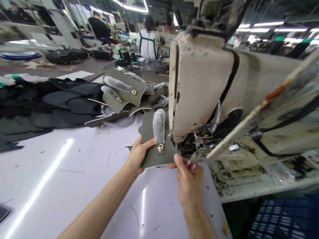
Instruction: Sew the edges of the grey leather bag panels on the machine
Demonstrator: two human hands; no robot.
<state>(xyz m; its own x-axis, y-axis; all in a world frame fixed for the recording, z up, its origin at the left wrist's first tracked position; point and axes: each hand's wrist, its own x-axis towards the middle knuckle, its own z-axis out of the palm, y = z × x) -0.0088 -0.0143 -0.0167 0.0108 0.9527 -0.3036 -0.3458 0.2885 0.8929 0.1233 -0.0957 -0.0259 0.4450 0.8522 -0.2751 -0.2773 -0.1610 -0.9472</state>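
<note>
A grey-green leather bag panel [149, 156] lies under the head of a sewing machine [199, 83], with a gold buckle [160, 148] and a strap wrapped in white film [159, 126] on it. My left hand [138, 153] grips the panel's left edge, thumb on top and fingers beneath. At the lower right corner, my right hand [190, 176] pinches the panel between thumb and forefinger. Small thread snips [193, 161] with pink handles are tucked in that same hand, blades pointing away. The machine head hides the panel's right side and the needle area.
Behind the panel is a pile of similar grey-green panels [124, 86] with wrapped straps. Stacked black pieces [62, 106] cover the left back. Loose threads lie on the white table [82, 192]. A blue crate [284, 215] stands low at right. Other people sit farther back.
</note>
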